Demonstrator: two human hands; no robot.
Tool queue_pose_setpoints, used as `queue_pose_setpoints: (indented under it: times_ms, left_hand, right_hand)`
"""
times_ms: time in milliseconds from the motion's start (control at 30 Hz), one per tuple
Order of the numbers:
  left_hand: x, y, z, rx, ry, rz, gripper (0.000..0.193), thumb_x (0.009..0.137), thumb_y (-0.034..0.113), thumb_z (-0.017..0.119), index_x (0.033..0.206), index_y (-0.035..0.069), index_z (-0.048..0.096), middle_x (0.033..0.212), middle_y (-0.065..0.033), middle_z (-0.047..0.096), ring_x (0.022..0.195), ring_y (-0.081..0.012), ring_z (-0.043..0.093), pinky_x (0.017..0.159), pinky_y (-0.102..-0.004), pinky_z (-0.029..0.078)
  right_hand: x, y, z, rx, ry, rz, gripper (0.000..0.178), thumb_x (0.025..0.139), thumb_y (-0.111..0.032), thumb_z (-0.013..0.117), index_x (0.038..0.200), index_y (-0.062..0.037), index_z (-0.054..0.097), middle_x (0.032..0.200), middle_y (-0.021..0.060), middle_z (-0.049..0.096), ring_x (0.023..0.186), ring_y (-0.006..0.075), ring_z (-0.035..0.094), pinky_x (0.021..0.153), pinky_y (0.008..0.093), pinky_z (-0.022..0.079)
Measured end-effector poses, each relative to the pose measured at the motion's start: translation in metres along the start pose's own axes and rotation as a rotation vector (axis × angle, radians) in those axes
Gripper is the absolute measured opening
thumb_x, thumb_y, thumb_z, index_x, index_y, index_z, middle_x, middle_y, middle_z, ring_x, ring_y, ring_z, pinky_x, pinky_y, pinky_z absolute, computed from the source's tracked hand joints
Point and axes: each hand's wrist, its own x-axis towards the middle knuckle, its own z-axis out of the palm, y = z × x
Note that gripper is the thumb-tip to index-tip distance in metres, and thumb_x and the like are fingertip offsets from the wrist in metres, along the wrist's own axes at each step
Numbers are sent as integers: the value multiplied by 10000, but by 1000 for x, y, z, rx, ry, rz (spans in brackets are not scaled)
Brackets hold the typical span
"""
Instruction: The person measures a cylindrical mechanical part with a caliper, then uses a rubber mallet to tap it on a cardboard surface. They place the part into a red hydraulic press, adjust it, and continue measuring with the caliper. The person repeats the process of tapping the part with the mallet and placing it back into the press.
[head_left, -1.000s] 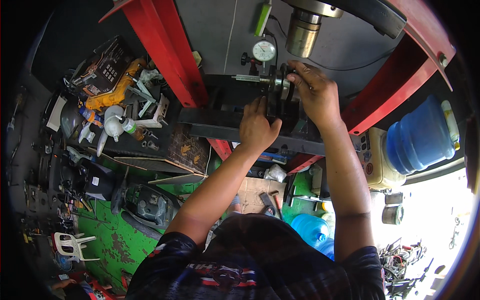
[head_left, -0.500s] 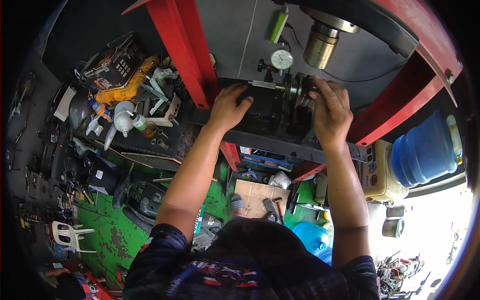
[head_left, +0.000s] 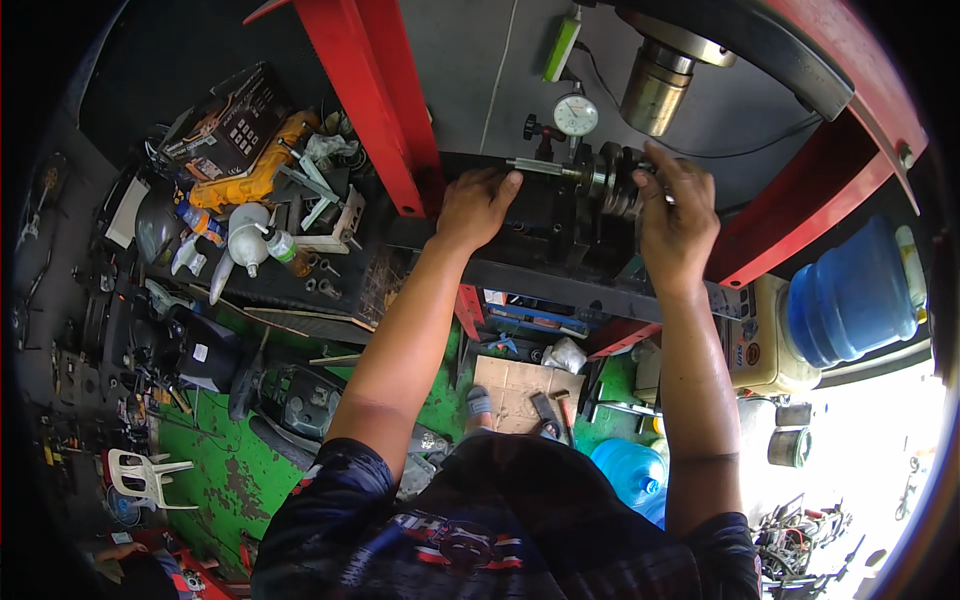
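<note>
A crankshaft with round metal webs lies across a dark stand on the black press bed. Its bright, slim shaft end points left. My right hand has its thumb and fingers around the crankshaft's right end; the exact contact is partly hidden. Just below the tip of the left shaft end is my left hand, thumb apart and fingers stretched over the bed, holding nothing. Behind the crankshaft stands a round white dial gauge on a holder with a dark knob.
Red press posts flank the work. A metal press ram hangs above, behind the crankshaft. Tools, a spray bottle and a box crowd the left bench. A blue water jug stands at right; cardboard covers the floor below.
My left hand has shifted right, its thumb now close by the shaft's left tip. The fingers of my right hand have changed position at the crankshaft's right end. The whole view has shifted slightly.
</note>
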Motion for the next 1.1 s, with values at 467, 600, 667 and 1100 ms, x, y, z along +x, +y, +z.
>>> queue_pose_setpoints:
  times_ms: [467, 600, 667, 1100]
  left_hand:
    - [2, 9, -8, -29, -42, -26, 790, 1095, 604, 263, 1103, -24, 741, 1276, -198, 688, 1247, -429, 578, 1073, -503, 445]
    - [2, 8, -7, -15, -46, -35, 810, 1092, 615, 234, 1121, -21, 733, 1278, -200, 683, 1247, -429, 575, 1068, -507, 445]
    - [2, 6, -4, -10, -27, -31, 818, 1090, 621, 222, 1133, -18, 730, 1283, -201, 681, 1251, -428, 573, 1069, -507, 444]
    - [0, 4, 1, -6, 55, -17, 731, 1091, 591, 278, 1071, 36, 753, 1145, -141, 709, 1163, -395, 605, 1002, -516, 470]
  right_hand:
    - [0, 1, -2, -76, -53, 59, 236, 847, -88, 814, 1080, -72, 779, 1043, 71, 762, 1023, 261, 652, 937, 382, 522]
    - [8, -14, -5, -51, 40, 61, 216, 851, -90, 816, 1064, -71, 786, 1030, 66, 762, 1025, 252, 651, 938, 383, 520]
    - [10, -11, -3, -81, 43, 11, 209, 850, -93, 817, 1056, -72, 791, 1019, 64, 760, 1020, 251, 651, 933, 384, 521]
    - [13, -15, -7, -113, 20, 39, 186, 858, -117, 820, 1041, -89, 799, 999, 61, 752, 962, 235, 651, 883, 362, 532]
